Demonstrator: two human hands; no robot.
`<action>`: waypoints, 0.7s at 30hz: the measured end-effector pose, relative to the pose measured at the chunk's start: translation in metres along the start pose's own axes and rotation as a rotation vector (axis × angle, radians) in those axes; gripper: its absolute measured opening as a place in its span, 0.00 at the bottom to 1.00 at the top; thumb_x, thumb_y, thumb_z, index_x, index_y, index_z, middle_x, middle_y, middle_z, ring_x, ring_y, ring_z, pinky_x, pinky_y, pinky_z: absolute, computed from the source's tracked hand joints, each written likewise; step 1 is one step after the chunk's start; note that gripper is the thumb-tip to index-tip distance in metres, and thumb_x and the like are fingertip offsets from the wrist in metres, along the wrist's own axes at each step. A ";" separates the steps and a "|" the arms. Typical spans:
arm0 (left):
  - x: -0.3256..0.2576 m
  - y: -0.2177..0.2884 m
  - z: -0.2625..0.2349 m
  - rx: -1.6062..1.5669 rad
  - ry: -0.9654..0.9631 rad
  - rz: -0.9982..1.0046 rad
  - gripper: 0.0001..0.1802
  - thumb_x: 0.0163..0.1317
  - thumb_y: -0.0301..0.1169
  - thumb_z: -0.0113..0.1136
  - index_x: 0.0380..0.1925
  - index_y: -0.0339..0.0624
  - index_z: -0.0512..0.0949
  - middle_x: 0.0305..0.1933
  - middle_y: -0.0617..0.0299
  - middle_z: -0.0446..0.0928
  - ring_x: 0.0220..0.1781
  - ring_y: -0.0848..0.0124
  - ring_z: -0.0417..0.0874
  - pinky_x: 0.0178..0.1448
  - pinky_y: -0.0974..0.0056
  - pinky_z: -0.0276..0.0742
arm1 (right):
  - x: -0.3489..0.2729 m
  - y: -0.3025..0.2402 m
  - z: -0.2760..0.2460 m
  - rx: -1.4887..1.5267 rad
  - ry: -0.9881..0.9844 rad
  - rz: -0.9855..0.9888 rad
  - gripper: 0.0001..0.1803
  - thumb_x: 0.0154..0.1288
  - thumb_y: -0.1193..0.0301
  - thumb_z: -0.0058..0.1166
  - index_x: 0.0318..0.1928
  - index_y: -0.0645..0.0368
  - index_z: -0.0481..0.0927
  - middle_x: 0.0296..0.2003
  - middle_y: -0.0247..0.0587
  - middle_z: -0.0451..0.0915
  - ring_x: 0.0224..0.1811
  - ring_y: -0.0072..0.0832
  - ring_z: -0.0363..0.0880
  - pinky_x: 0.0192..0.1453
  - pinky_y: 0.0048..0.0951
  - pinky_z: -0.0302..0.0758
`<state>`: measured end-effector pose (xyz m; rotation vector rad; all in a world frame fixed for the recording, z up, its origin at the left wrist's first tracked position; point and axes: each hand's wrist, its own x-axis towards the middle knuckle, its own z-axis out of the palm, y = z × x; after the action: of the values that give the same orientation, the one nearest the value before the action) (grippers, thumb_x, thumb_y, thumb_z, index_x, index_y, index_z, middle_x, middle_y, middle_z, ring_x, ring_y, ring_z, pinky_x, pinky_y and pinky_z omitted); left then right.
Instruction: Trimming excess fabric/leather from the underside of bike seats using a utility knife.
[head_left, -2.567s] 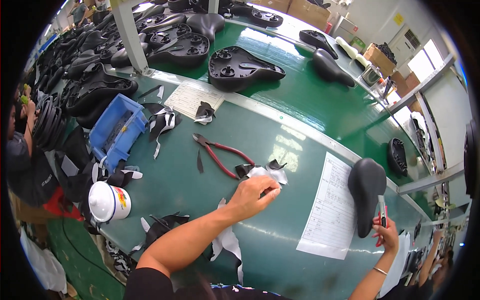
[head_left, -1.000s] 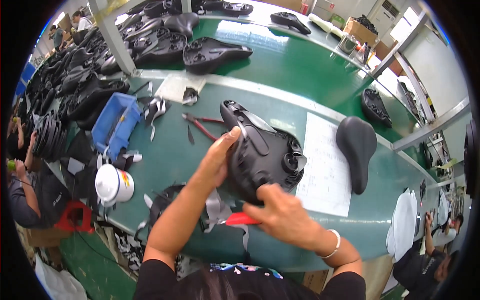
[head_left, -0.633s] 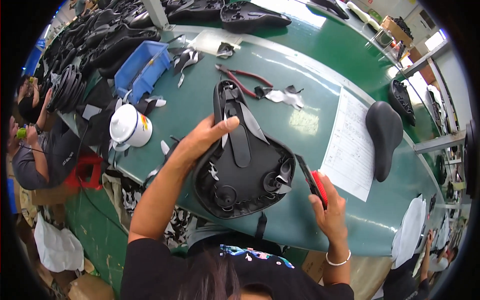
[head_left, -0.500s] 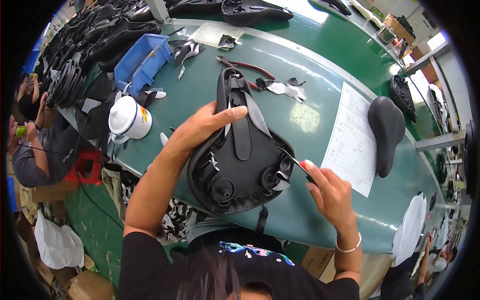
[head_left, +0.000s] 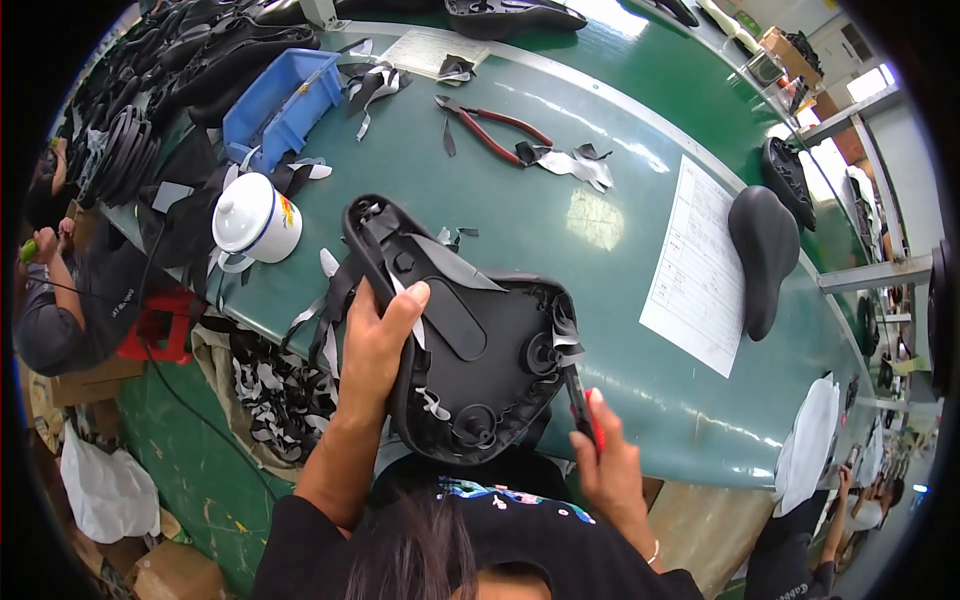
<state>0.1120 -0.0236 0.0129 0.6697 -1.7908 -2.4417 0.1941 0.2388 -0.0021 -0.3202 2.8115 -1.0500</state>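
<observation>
A black bicycle saddle (head_left: 455, 345), underside up, is tilted over the table's near edge, its narrow nose pointing to the far left. My left hand (head_left: 375, 335) grips its left side near the nose, thumb over the rim. Closed round a red-and-black utility knife (head_left: 584, 408), my right hand (head_left: 612, 468) is at the saddle's lower right. The knife's tip is close to the rim beside a round socket, where a loose grey flap of cover (head_left: 567, 340) shows. Whether the blade touches the cover I cannot tell. Grey and black strips of cover hang along the rim.
Red-handled cutting pliers (head_left: 487, 139) and cover scraps (head_left: 580, 167) lie beyond the saddle. A white lidded mug (head_left: 278, 228) and a blue bin (head_left: 285, 112) stand left. Rightward are a printed sheet (head_left: 690, 275) and another saddle (head_left: 765, 260). A person (head_left: 85, 310) works at far left.
The saddle has swung, its nose turning left and the whole coming nearer to me. My right hand and the knife have moved down and left, the knife now pointing more upward.
</observation>
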 end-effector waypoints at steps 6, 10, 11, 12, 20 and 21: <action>-0.028 -0.013 -0.008 0.073 0.076 0.104 0.21 0.58 0.35 0.60 0.47 0.35 0.68 0.34 0.69 0.66 0.34 0.80 0.66 0.38 0.73 0.66 | 0.090 -0.036 -0.003 0.255 0.313 -0.124 0.32 0.58 0.72 0.61 0.62 0.58 0.65 0.41 0.45 0.80 0.32 0.25 0.79 0.34 0.25 0.75; -0.025 -0.043 -0.022 0.213 0.221 0.340 0.26 0.55 0.33 0.63 0.51 0.34 0.67 0.44 0.62 0.67 0.44 0.73 0.69 0.48 0.66 0.67 | 0.127 -0.021 -0.008 0.486 0.139 0.055 0.28 0.56 0.77 0.56 0.59 0.57 0.68 0.29 0.31 0.73 0.18 0.15 0.69 0.20 0.18 0.68; -0.024 -0.045 -0.026 0.412 0.358 0.459 0.28 0.54 0.32 0.64 0.52 0.34 0.66 0.47 0.59 0.67 0.48 0.69 0.69 0.52 0.63 0.66 | 0.131 -0.014 -0.012 0.493 0.133 0.048 0.28 0.56 0.77 0.56 0.59 0.57 0.68 0.29 0.31 0.73 0.18 0.15 0.69 0.20 0.18 0.68; -0.025 -0.040 -0.026 0.717 0.467 0.554 0.33 0.49 0.30 0.66 0.56 0.37 0.64 0.54 0.53 0.64 0.54 0.60 0.68 0.59 0.57 0.62 | 0.134 -0.006 -0.017 0.730 0.228 0.113 0.27 0.56 0.77 0.55 0.58 0.59 0.68 0.29 0.32 0.74 0.18 0.15 0.70 0.20 0.18 0.69; 0.002 -0.001 0.055 1.221 -0.451 0.986 0.26 0.44 0.42 0.68 0.42 0.44 0.72 0.40 0.58 0.71 0.45 0.63 0.71 0.45 0.57 0.61 | 0.107 -0.038 -0.019 0.909 0.008 0.057 0.26 0.57 0.79 0.58 0.57 0.62 0.67 0.32 0.36 0.74 0.23 0.18 0.74 0.25 0.20 0.73; 0.012 -0.003 0.063 1.318 -0.511 1.001 0.18 0.44 0.37 0.66 0.36 0.44 0.74 0.37 0.60 0.73 0.42 0.64 0.73 0.43 0.58 0.61 | 0.104 -0.043 -0.019 0.854 -0.070 -0.018 0.26 0.58 0.78 0.59 0.57 0.62 0.67 0.32 0.36 0.74 0.23 0.18 0.75 0.26 0.20 0.73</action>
<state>0.0789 0.0303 0.0215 -0.8237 -2.7414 -0.6339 0.0960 0.1942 0.0368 -0.2631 2.0331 -2.0290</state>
